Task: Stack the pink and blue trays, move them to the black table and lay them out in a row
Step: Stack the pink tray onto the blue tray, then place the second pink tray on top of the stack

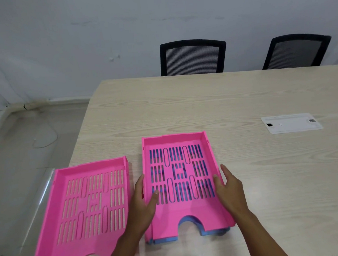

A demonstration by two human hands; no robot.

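Both my hands are on the stack: a pink tray point(186, 217) nested on a blue tray point(167, 240), blue showing through the slots and along the near edge. My left hand point(143, 202) clasps the stack's left wall, thumb over the rim inside. My right hand point(230, 185) lies flat against the right wall, fingers extended. The stack sits on the light wood table point(243, 101), near its front. A second pink tray point(86, 213) lies just left, apart from the stack, overhanging the table's left edge. Two black mesh chairs point(193, 57) stand at the far side.
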